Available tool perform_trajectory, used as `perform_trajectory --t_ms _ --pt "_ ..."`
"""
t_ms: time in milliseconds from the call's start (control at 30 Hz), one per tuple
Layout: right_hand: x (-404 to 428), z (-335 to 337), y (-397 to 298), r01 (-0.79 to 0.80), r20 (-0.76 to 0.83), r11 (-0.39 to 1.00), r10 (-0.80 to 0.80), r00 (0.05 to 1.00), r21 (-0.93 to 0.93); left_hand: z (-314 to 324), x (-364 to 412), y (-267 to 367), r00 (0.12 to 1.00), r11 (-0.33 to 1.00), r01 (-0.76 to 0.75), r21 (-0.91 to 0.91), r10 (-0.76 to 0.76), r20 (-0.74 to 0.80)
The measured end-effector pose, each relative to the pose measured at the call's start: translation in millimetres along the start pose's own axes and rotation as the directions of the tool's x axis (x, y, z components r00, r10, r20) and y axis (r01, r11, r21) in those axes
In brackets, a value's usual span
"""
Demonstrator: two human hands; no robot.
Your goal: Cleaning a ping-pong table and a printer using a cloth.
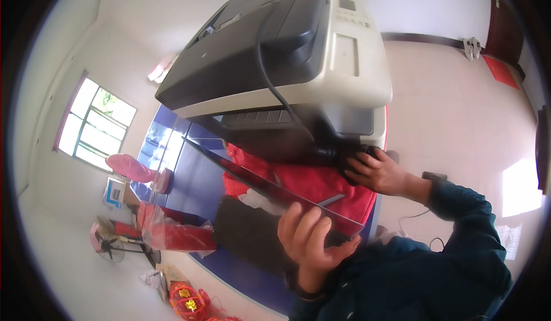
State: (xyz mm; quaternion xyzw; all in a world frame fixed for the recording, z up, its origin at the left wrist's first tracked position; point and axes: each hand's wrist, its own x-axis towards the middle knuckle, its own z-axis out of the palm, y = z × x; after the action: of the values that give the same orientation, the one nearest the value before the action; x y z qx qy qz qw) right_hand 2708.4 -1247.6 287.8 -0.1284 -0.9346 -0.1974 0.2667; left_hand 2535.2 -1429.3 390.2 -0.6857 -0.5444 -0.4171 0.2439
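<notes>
A large beige and dark grey multifunction printer fills the upper middle of the view. My right hand is closed around a dark corded device at the printer's lower front. Its black cable hangs across the printer's side; the device's shape is mostly hidden in shadow. Lower down, my left hand grips the near edge of a thin, dark, glossy panel, fingers on its outer side. The panel slants away from the printer's lower part, and whether it is joined there cannot be told.
Red cloth and clear plastic lie on the blue tabletop under the printer, with a dark mat nearby. Towards the window stand a pink fan and a red box in plastic. Red lanterns are on the floor.
</notes>
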Motion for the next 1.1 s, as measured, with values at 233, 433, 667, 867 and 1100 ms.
perform_trajectory --t_ms 233,433,667,867,1100 --pt "-3 95 -30 0.057 0.051 0.998 -0.057 0.997 -0.005 -2 0 1 1.000 1.000 0.003 -0.016 -0.003 -0.006" --pt "45 121 -57 -0.271 0.614 0.923 0.049 0.787 0.274 -7 -7 -1 1.000 0.999 0.014 0.033 -0.013 -0.014" --pt "143 71 -80 -0.178 0.101 0.821 0.147 0.984 0.542 -13 -10 11 0.997 0.996 0.057 0.065 -0.053 -0.057" --pt "241 45 -66 -0.038 -0.228 0.932 0.127 0.965 0.360 -19 -15 10 0.994 0.996 0.084 0.016 -0.082 -0.074" --pt "376 -15 -45 0.012 -0.672 0.996 0.047 0.739 0.083 -22 -16 7 0.987 0.994 0.107 -0.024 -0.110 -0.120"
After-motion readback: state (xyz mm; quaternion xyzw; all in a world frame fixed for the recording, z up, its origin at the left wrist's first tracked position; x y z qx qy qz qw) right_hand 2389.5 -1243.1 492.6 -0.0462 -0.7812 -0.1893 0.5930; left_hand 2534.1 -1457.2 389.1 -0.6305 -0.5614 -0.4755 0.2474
